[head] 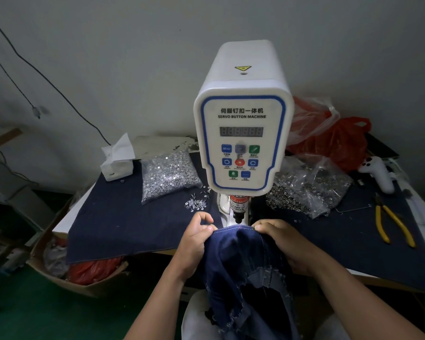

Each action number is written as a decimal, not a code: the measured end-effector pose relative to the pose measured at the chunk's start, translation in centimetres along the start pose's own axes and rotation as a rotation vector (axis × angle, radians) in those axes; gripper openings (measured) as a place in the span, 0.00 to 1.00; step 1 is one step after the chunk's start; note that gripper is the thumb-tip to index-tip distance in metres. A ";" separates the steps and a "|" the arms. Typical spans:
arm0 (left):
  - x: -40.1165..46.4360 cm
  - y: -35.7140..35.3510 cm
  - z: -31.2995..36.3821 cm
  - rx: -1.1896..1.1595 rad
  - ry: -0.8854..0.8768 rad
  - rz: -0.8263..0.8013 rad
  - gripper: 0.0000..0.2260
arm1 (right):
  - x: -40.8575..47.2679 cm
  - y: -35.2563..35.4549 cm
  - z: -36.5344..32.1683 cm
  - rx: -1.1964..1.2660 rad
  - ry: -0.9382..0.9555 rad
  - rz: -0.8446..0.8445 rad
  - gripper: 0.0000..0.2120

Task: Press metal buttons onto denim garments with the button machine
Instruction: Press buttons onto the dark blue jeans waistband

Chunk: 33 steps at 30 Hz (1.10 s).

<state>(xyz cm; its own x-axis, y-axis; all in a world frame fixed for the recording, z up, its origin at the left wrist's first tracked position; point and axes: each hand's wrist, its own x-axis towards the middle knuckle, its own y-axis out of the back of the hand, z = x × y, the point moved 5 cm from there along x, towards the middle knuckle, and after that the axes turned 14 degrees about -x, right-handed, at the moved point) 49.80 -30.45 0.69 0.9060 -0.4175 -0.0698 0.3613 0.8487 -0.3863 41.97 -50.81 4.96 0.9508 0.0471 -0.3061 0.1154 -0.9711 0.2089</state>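
Both hands pinched the jeans (241, 261): left hand (198, 238) and right hand (280, 238) held the top edge, seemingly just under the machine (243, 133)

At the frame's centre, the white button machine (243, 133) has a front panel reading "伺服钉扣一体机" and "SERVO BUTTON MACHINE"; a blue key (226, 148) says "MENU". Lower down, a red label (238, 206) partly reads "CARE OF FINGER".

Table (388, 278) under denim cloth (123, 222), button machine (243, 133), stud bags (168, 176), pliers (393, 225)
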 end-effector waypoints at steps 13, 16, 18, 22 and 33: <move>0.0 0.0 0.0 0.043 -0.024 -0.006 0.04 | 0.0 0.1 0.1 0.022 0.006 -0.020 0.13; 0.1 0.1 -0.1 0.055 -0.020 -0.006 0.04 | -0.1 0.0 0.0 0.021 0.013 -0.025 0.11; 0.0 0.0 -0.1 0.060 -0.018 -0.012 0.03 | -0.2 0.0 -0.1 0.030 0.019 -0.030 0.10; -0.5 -0.4 0.4 0.084 0.000 -0.020 0.03 | -0.6 0.1 -0.3 -0.007 0.020 -0.012 0.10; -5.5 -6.1 4.3 0.201 0.000 -0.301 0.03 | -4.9 -0.5 -3.3 -0.569 0.264 -0.120 0.09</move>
<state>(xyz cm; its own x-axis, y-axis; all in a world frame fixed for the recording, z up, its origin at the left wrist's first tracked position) 43.58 -31.93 7.37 0.7525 -0.6583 0.0196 0.6479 0.7347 -0.2011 38.19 -49.77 9.44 0.9523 0.2743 -0.1337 0.2908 -0.6827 0.6704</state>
